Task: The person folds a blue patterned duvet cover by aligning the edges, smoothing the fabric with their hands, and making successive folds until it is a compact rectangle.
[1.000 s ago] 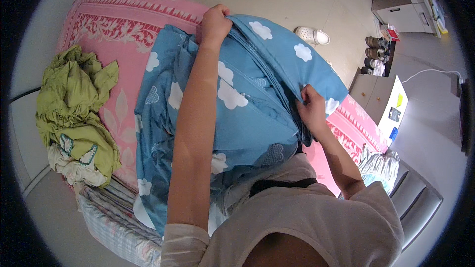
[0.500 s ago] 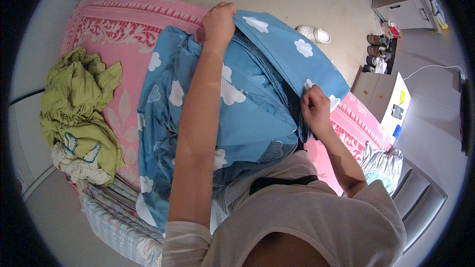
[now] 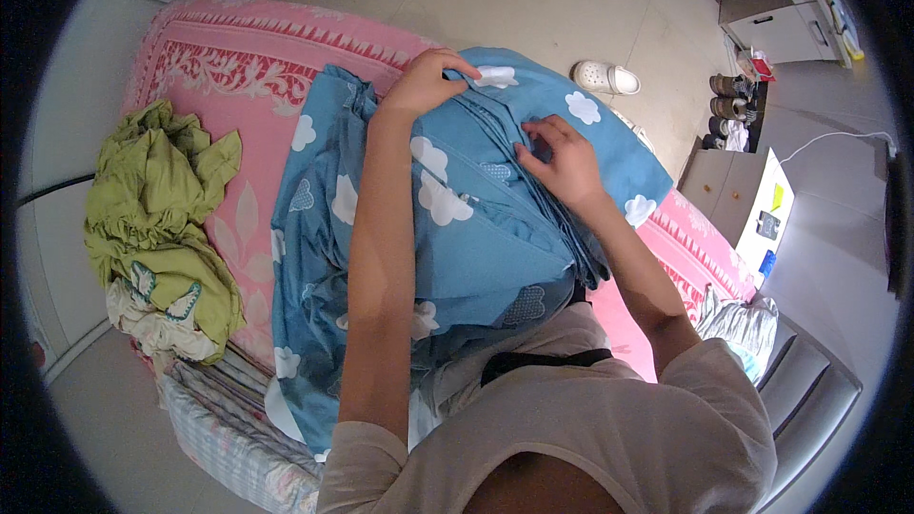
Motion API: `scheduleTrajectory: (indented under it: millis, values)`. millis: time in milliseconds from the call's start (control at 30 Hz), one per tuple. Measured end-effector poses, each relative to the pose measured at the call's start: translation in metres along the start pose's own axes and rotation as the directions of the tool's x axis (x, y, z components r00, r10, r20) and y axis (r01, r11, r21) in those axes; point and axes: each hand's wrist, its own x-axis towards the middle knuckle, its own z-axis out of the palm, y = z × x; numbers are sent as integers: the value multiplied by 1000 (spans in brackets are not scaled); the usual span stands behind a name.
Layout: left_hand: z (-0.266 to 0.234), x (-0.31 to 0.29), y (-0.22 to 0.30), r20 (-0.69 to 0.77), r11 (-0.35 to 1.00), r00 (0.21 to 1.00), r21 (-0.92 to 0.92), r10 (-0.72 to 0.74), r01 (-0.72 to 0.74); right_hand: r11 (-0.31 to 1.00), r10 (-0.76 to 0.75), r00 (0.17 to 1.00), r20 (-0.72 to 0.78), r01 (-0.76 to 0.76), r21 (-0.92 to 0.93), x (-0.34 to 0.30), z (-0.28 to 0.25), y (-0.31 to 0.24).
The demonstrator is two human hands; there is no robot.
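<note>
A large blue bed sheet with white clouds lies in folds across the bed in front of me. Its layered edges run slantwise from the far middle toward my waist on the right. At the far end of these layers, my left hand pinches the folded edge between thumb and fingers. My right hand rests over the layers farther right, thumb and fingers apart and slightly bent, fingertips at the fold. How firmly those fingertips touch the cloth cannot be made out.
The bed wears a pink patterned cover. A crumpled green cloth lies at the left, above a checked bedding piece. White clogs stand on the floor beyond the bed. Shoes and a bedside cabinet are at the right.
My right hand has moved up and left along the fold, and its fingers have spread. My left hand has come slightly nearer. The far flap of the sheet now lies lower and flatter.
</note>
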Motion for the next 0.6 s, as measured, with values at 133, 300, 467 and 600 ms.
scheduleTrajectory:
  millis: [133, 300, 467, 600]
  values:
    - [-7, 2, 7, -108, 999, 993, -1, 48, -48, 1000, -2, 1000, -26, 2, -12, -1, 6, 4]
    - [-18, -17, 16, -187, 976, 972, -138, 144, -171, 991, -123, 982, -141, 129, 37, -9, 4, -4]
    - [-26, -32, 16, -21, 995, 997, 69, 68, -66, 983, -180, 968, -174, 182, -5, -25, 7, -3]
    - [-35, -33, 22, 63, 994, 997, 99, -44, 38, 965, -262, 950, -168, 254, -65, -24, 7, -4]
